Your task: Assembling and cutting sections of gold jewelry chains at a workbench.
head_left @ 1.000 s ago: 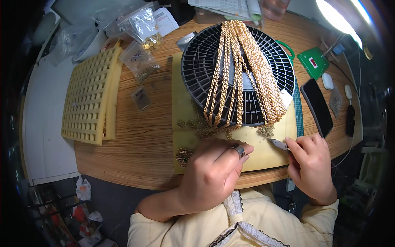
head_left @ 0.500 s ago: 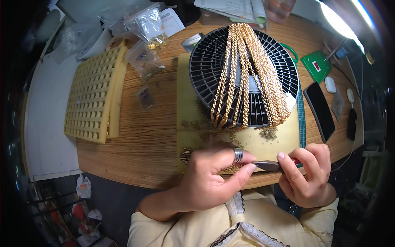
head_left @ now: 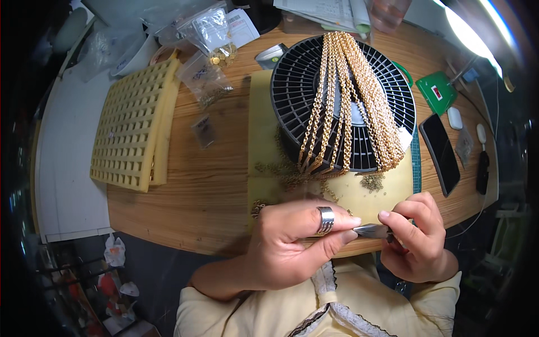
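Note:
My right hand (head_left: 416, 238) is closed around a pair of pliers (head_left: 373, 231), whose grey pointed jaws reach toward my left fingertips. My left hand (head_left: 300, 236) pinches thumb and forefinger together right at the jaw tips. What lies between them is too small to make out. A wide silver ring (head_left: 325, 219) with grooves sits on a left finger. Just beyond my hands, many gold chains (head_left: 373, 106) hang over a black round slatted rack (head_left: 292, 73). Loose chain pieces (head_left: 292, 177) and a small heap of tiny metal rings (head_left: 372, 182) lie on the yellow mat (head_left: 259, 123).
At left stands a yellow foam tray (head_left: 129, 126) with square holes. Plastic bags of small parts (head_left: 205, 78) lie beside it. On the right are a phone (head_left: 439, 153), a green box (head_left: 436, 91), a white case (head_left: 455, 118) and a lit lamp (head_left: 471, 36). Papers (head_left: 320, 12) lie at the back.
The pliers have turned in my right hand, so the jaws show a broader, shinier side. My right hand has shifted slightly left. The whole view has swung a little, moving the desk things rightward.

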A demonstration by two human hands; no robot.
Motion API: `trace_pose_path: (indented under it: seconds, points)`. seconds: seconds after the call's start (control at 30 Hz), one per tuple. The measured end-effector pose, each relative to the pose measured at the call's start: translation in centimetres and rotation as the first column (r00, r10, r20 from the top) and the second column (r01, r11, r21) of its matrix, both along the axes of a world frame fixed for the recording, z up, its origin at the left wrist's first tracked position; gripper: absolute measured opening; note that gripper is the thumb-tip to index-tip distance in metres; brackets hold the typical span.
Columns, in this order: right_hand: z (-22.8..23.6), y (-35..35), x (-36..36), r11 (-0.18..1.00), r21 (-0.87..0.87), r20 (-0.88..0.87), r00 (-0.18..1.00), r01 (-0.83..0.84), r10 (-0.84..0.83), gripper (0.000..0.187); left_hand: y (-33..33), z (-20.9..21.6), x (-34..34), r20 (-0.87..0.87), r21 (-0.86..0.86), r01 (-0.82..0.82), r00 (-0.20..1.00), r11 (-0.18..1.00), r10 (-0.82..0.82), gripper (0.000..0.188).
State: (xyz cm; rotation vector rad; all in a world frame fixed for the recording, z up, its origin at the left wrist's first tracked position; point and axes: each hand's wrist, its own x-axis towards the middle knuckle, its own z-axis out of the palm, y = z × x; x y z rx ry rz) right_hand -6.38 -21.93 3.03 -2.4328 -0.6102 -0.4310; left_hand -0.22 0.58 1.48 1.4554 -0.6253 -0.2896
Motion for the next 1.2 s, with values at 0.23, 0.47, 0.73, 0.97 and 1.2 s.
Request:
trace_pose_path:
  seconds: [0.23, 0.47, 0.73, 0.97, 1.2]
  points:
    - [0.0, -0.5, 0.1, 0.997, 0.035, -0.108, 0.992, -0.065, 0.068, 0.052, -0.5, -0.3, -0.1, 0.359, 0.219, -0.148, 0.931, 0.964, 0.061, 0.023]
    - [0.3, -0.5, 0.0, 0.996, 0.045, -0.135, 0.987, -0.076, 0.081, 0.053, -0.8, -0.4, -0.5, 0.595, 0.291, -0.258, 0.803, 0.921, 0.037, 0.045]
    - [-0.2, -0.1, -0.1, 0.949, -0.307, 0.239, 0.971, 0.071, 0.005, 0.053, -0.9, -0.5, -0.5, 0.649, 0.32, -0.35, 0.758, 0.881, 0.065, 0.045]
    - [-0.5, -0.4, -0.3, 1.0, -0.006, 0.016, 1.0, -0.016, 0.016, 0.056, -0.6, 0.5, -0.2, 0.616, 0.189, -0.356, 0.769, 0.915, 0.172, 0.032]
    - [-0.5, -0.4, -0.2, 0.998, 0.038, -0.018, 0.999, -0.046, 0.046, 0.055, -0.3, 1.4, 0.1, 0.266, 0.139, -0.186, 0.953, 0.973, 0.145, 0.009]
